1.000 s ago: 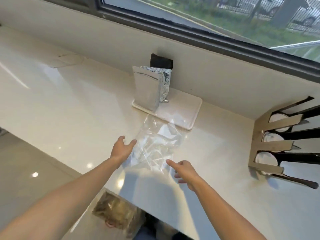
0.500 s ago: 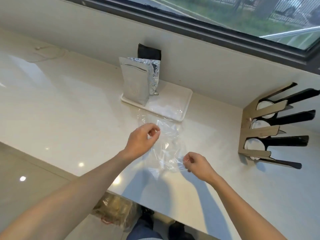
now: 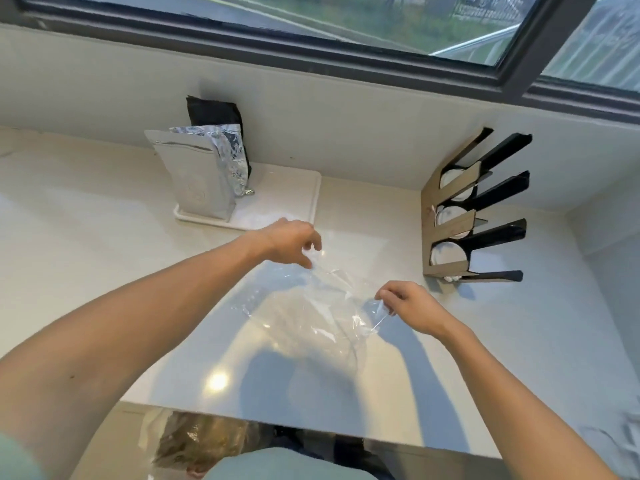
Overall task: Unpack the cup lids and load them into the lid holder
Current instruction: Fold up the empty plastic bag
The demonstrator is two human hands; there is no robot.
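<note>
Head view: I see my left hand (image 3: 291, 242) and right hand (image 3: 408, 306) each keeping a pinch grip on the clear bag (image 3: 311, 313), lifted off the desk (image 3: 86, 237), likely for disposal; lids (image 3: 446, 254) sit in the holder (image 3: 450, 216).

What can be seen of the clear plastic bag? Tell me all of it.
The clear plastic bag is thin, crinkled, glossy film that looks empty. It is lifted above the pale glossy counter, stretched between two hands: the left hand pinches its far upper edge, the right hand pinches its right edge. The rest sags toward the counter.
</note>
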